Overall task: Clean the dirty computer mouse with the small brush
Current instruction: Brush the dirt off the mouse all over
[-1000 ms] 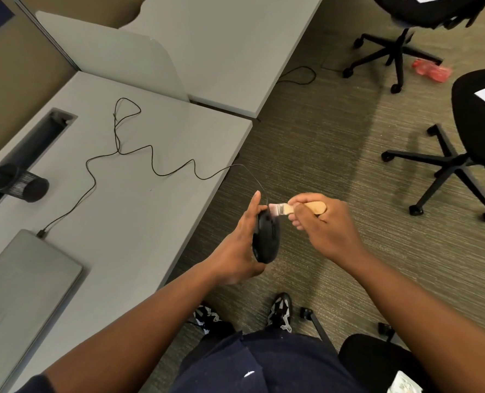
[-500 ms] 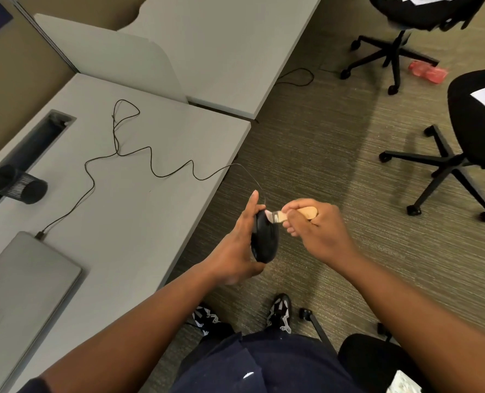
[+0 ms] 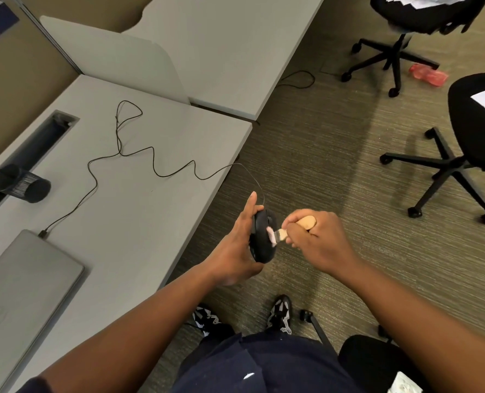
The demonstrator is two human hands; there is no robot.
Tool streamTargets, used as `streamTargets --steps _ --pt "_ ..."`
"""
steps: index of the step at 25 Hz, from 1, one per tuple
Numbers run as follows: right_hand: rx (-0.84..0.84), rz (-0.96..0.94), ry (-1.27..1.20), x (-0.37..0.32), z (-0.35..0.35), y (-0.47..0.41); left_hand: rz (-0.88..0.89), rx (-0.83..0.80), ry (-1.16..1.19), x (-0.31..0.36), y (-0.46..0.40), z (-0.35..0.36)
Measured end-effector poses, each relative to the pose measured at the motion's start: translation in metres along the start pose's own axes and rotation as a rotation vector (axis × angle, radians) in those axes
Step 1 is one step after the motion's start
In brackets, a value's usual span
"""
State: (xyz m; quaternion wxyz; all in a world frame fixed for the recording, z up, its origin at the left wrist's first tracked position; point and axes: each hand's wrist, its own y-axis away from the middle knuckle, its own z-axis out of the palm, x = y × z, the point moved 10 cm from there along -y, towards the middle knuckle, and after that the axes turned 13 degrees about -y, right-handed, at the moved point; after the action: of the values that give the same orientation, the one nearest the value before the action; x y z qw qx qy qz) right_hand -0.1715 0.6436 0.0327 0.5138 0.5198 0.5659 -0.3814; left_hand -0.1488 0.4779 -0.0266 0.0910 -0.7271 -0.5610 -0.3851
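While the grey worktop (image 3: 139, 211) fills the nine o'clock side, carrying a shut laptop (image 3: 20, 293) and a winding black cable (image 3: 150, 163), the left hand (image 3: 235, 248) at centre has its grip wrapped round the black computer mouse (image 3: 261, 242), held on edge above the carpet. From three o'clock, the right hand (image 3: 317, 242) is clamped on the small brush (image 3: 292, 229), its bristles touching the mouse.

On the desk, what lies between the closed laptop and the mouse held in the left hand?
In the head view, only the thin black cable snakes across the bare desk from laptop to mouse.
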Motion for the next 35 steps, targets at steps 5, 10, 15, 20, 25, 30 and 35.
streamTargets --steps 5,10,15,20,25,30,35 --pt "0.181 -0.028 -0.178 0.001 -0.021 -0.001 -0.004 -0.008 0.052 0.000 0.006 0.003" --pt "0.106 0.131 -0.215 0.029 -0.015 -0.002 -0.018 0.003 0.121 -0.001 0.006 0.003" --pt "0.141 0.096 -0.296 0.024 -0.023 -0.008 0.000 -0.024 0.145 0.000 0.006 0.006" --pt "0.007 0.206 -0.245 0.024 -0.017 -0.011 0.014 -0.014 0.154 0.000 0.005 0.006" --pt "0.101 0.096 -0.285 0.016 -0.033 -0.021 0.035 -0.030 0.136 0.005 0.001 0.005" --pt "-0.012 0.183 -0.197 0.017 -0.021 -0.016 0.024 -0.012 0.127 0.003 -0.002 0.002" --pt "0.066 0.057 -0.186 0.002 -0.031 -0.027 0.037 -0.036 0.121 0.008 -0.005 0.005"
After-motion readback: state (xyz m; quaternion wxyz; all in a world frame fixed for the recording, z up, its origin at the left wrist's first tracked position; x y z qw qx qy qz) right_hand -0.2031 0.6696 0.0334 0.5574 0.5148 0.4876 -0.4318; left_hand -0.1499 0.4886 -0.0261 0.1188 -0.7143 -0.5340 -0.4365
